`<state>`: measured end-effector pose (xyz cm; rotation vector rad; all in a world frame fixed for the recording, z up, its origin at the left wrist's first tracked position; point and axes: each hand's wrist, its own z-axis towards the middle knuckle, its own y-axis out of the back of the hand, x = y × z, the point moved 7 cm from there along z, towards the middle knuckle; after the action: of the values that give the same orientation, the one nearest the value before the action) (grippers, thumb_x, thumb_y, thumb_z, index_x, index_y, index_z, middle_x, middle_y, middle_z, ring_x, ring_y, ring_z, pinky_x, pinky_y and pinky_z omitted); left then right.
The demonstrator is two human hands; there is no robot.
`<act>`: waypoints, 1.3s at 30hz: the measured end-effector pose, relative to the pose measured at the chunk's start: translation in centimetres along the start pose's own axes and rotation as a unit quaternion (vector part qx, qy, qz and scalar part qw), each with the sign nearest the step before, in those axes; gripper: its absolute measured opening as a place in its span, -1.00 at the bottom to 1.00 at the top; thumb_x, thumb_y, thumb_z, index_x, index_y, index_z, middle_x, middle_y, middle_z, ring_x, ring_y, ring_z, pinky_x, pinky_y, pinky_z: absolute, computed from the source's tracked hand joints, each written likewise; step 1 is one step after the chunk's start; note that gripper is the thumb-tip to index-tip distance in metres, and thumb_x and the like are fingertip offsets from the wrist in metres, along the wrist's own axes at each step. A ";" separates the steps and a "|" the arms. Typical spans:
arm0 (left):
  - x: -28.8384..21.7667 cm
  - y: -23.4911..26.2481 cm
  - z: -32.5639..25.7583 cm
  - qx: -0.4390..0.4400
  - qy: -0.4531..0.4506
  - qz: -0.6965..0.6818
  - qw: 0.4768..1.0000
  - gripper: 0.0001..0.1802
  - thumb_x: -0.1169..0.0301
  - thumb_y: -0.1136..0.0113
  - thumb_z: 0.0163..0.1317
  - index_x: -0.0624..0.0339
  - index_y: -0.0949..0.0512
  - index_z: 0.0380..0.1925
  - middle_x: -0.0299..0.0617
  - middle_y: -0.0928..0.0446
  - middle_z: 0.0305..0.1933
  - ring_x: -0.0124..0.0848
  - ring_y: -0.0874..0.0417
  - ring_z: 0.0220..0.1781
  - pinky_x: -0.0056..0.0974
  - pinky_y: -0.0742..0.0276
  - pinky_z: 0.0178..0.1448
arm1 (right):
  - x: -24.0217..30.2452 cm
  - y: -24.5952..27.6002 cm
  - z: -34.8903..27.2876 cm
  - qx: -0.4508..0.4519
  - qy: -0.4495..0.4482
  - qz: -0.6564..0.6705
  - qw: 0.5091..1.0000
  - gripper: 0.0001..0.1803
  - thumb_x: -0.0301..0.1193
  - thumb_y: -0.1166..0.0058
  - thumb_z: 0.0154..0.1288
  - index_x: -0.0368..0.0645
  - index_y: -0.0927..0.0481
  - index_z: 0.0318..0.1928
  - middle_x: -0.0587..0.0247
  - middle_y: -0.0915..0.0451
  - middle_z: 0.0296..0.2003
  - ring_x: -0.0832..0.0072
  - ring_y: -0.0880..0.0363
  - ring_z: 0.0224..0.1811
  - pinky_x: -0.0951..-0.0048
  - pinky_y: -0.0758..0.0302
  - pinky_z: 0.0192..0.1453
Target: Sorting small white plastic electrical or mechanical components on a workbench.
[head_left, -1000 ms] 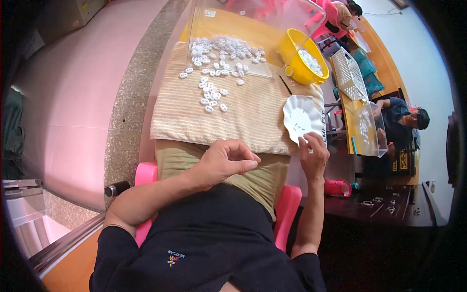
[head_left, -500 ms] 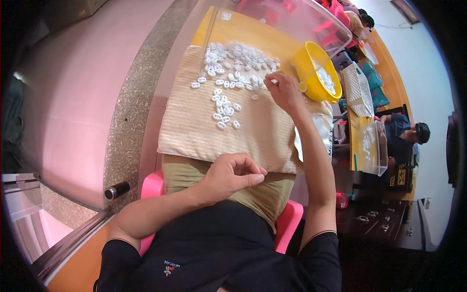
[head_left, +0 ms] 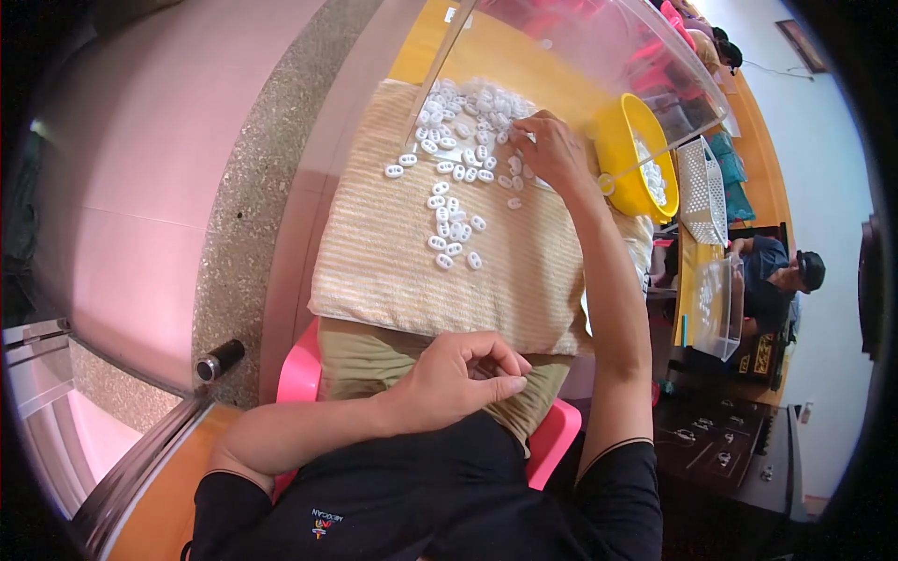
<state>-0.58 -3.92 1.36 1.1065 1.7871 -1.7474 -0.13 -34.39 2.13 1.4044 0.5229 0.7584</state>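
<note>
Head view: small white oval pieces (head_left: 456,229) (scattered on striped cloth (head_left: 524,271)); right hand (head_left: 547,150) grip pinches narrowly among them.

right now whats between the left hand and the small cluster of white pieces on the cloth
In the head view, only bare striped cloth lies between the left hand and the small cluster of white pieces.

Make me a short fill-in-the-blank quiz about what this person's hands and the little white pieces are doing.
1. The right hand reaches into the pile of small ____ pieces.
2. The pieces lie on a striped beige ____.
3. The bowl beside the right hand is ____.
4. The left hand rests close to the body, with fingers ____.

Missing words: white; cloth; yellow; curled
</note>
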 end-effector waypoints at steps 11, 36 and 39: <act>0.8 0.4 0.5 -0.009 0.006 0.016 1.000 -0.89 0.50 -0.29 0.22 0.29 -0.57 -0.32 -0.12 -0.62 -0.09 -0.64 -0.55 -0.19 -0.47 -0.49 -0.06 | -0.6 -0.4 -0.2 -0.023 0.020 0.048 0.998 -0.83 -0.36 -0.11 0.21 -0.17 -0.67 -0.27 0.07 -0.64 -0.21 0.09 -0.60 -0.14 0.18 -0.50 -0.05; 0.9 3.2 0.3 -0.141 -0.029 -0.127 0.982 -0.88 0.39 -0.20 0.32 0.16 -0.52 -0.22 -0.31 -0.59 -0.29 -0.58 -0.59 -0.32 -0.46 -0.58 -0.26 | 10.4 4.0 -21.5 -0.041 -0.003 0.552 0.833 -0.91 -0.57 -0.20 0.25 -0.36 -0.64 -0.26 0.23 -0.63 -0.34 0.59 -0.59 -0.34 0.60 -0.49 -0.26; 1.6 2.9 0.7 -0.120 -0.019 -0.121 0.985 -0.88 0.38 -0.19 0.32 0.17 -0.52 -0.23 -0.32 -0.58 -0.32 -0.57 -0.59 -0.32 -0.44 -0.60 -0.25 | 10.0 3.1 -22.8 -0.065 -0.020 0.572 0.817 -0.91 -0.58 -0.22 0.23 -0.31 -0.66 -0.24 0.24 -0.61 -0.33 0.61 -0.54 -0.30 0.59 -0.46 -0.24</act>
<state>0.52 -4.51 -1.78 0.7798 2.1146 -1.6134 -10.52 -11.60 3.63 1.5307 -0.5120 1.6692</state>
